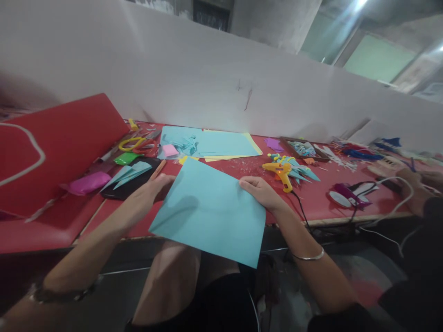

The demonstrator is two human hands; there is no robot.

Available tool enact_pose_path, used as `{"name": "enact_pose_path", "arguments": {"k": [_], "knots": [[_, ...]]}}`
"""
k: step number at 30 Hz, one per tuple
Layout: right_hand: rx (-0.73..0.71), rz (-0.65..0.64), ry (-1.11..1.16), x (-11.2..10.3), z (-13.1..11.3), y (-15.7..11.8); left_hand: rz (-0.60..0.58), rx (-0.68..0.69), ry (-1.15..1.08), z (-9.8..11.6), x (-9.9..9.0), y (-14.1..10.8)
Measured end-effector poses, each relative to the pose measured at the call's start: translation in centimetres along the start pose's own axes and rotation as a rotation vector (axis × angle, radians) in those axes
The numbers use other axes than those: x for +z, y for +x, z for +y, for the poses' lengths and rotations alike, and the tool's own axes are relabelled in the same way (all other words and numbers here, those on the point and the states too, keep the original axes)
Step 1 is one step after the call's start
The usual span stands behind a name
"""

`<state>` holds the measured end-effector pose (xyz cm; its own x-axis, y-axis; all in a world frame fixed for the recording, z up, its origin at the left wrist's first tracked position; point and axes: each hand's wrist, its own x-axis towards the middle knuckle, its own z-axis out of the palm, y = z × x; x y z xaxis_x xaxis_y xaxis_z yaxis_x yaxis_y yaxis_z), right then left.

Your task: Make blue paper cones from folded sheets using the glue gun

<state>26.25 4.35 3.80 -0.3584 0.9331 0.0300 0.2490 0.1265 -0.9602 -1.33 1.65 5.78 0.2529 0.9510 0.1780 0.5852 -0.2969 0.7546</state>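
Observation:
A light blue sheet of paper is held up over my lap, tilted, in front of the table edge. My right hand pinches its upper right edge, thumb on the near face. At the left edge, my left hand grips the sheet, its fingers partly hidden behind the paper. Just beyond that hand lie a brown stick-like piece and folded blue paper pieces on a black item. A yellow glue gun with a small orange light stands to the right of my right hand.
More blue sheets lie at the back with paper scraps and a pink block. Scissors and bright packets are left, beside a raised red panel. A tray, purple roll, cables and another person's hand are right.

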Motion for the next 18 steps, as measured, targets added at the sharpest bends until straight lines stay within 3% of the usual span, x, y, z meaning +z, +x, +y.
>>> {"name": "enact_pose_path", "arguments": {"k": [3,6,12,15,18], "knots": [[0.016,-0.004,-0.038,-0.1,0.2,0.3,-0.139,-0.184,-0.233,0.5,0.2,-0.3],[0.001,-0.012,-0.140,-0.4,0.2,0.5,-0.276,-0.239,-0.312,1.1,0.1,-0.5],[-0.161,0.045,-0.613,0.6,-0.8,1.1,-0.289,-0.291,-0.257,1.5,1.3,-0.3],[-0.292,0.027,-0.542,2.1,-1.8,1.5,-0.323,-0.250,-0.218,1.0,2.3,-0.5],[-0.398,0.097,-0.495,3.5,-2.4,1.8,-0.336,-0.198,-0.124,0.6,2.6,-0.7]]}}
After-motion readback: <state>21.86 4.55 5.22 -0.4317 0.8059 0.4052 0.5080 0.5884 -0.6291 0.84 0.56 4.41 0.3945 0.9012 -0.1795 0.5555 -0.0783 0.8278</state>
